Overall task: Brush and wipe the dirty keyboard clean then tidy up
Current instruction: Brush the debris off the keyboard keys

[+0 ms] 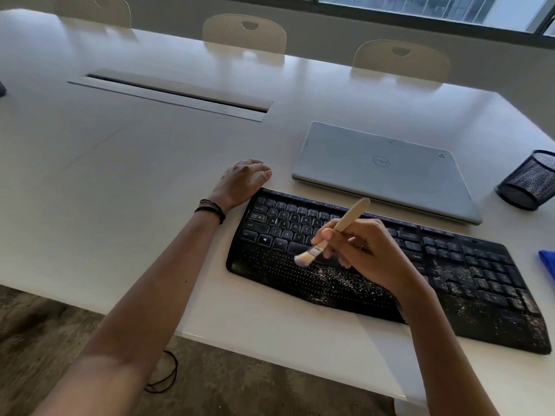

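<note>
A black keyboard (450, 265) with a palm rest lies on the white table (120, 205), speckled with pale crumbs on the rest and the right keys. My right hand (363, 253) grips a small wooden-handled brush (345, 226) over the keyboard's middle; its pale bristles touch the palm rest just below the space bar. My left hand (243, 181) rests on the table at the keyboard's far left corner, fingers loosely curled, holding nothing. A blue cloth (548, 262) peeks in at the right edge.
A shut grey laptop (381, 172) lies behind the keyboard. A black mesh pen cup (531, 181) lies on its side at the right. A cable slot (174, 94) runs across the table's middle. Three chairs stand along the far side. The table's near edge is close to the keyboard.
</note>
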Demonstrator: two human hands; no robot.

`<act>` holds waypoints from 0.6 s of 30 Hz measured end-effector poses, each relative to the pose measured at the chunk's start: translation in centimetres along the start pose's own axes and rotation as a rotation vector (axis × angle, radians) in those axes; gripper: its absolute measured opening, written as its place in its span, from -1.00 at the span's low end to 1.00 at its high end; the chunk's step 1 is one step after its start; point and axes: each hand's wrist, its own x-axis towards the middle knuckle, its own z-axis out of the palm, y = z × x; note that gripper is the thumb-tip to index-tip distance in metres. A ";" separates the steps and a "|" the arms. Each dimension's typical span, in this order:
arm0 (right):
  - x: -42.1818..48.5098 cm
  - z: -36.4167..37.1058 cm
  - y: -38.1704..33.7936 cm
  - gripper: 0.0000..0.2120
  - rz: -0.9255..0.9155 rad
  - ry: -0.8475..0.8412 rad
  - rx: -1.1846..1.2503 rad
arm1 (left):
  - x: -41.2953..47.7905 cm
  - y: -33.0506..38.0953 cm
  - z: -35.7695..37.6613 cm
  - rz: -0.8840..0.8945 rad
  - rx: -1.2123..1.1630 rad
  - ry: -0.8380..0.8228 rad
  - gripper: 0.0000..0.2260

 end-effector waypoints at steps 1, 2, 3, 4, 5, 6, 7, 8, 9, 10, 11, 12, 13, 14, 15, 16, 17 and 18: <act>0.0 0.1 0.0 -0.69 0.013 -0.016 -0.009 | 0.0 0.1 0.0 0.000 -0.003 0.000 -0.52; 0.1 0.1 0.1 -0.69 0.034 -0.035 -0.023 | -0.1 0.1 -0.1 0.000 -0.003 0.001 -0.52; 0.1 0.2 0.2 -0.70 0.054 -0.051 -0.038 | -0.1 0.1 -0.1 0.003 0.001 0.003 -0.53; 0.1 0.1 0.4 -0.72 0.067 -0.056 -0.050 | -0.1 0.1 -0.1 0.007 0.005 0.004 -0.54; 0.0 0.1 0.5 -0.73 0.073 -0.053 -0.057 | -0.1 0.1 -0.1 0.010 0.009 0.006 -0.55; -0.1 0.0 0.5 -0.75 0.072 -0.043 -0.060 | -0.1 0.2 0.0 0.011 0.010 0.008 -0.54; -0.2 -0.2 0.5 -0.75 0.070 -0.029 -0.062 | -0.1 0.2 0.0 0.009 0.009 0.010 -0.53; -0.3 -0.3 0.5 -0.75 0.070 -0.014 -0.060 | -0.1 0.2 0.0 0.005 0.007 0.011 -0.52; -0.4 -0.4 0.4 -0.73 0.074 -0.001 -0.049 | 0.0 0.1 0.0 0.002 0.006 0.013 -0.51; -0.4 -0.4 0.3 -0.72 0.076 0.007 -0.024 | 0.0 0.0 0.1 -0.002 0.006 0.012 -0.51; -0.5 -0.4 0.2 -0.72 0.074 0.009 0.009 | 0.1 -0.1 0.1 -0.003 0.006 0.009 -0.51; -0.5 -0.4 0.2 -0.73 0.069 0.010 0.031 | 0.1 -0.1 0.1 -0.003 0.007 0.006 -0.51; -0.6 -0.4 0.2 -0.72 0.063 0.010 0.032 | 0.1 -0.2 0.2 -0.002 0.007 0.004 -0.51; -0.5 -0.4 0.3 -0.69 0.060 0.009 0.018 | 0.2 -0.2 0.2 -0.001 0.008 0.001 -0.50; -0.5 -0.4 0.3 -0.66 0.062 0.005 0.002 | 0.2 -0.2 0.2 -0.001 0.009 0.000 -0.50; -0.5 -0.4 0.5 -0.64 0.068 -0.003 -0.012 | 0.2 -0.2 0.2 -0.002 0.008 -0.001 -0.50; -0.5 -0.4 0.5 -0.65 0.076 -0.014 -0.015 | 0.2 -0.2 0.2 -0.002 0.006 -0.001 -0.50; -0.5 -0.4 0.6 -0.68 0.088 -0.024 -0.009 | 0.2 -0.2 0.2 -0.001 0.005 -0.001 -0.50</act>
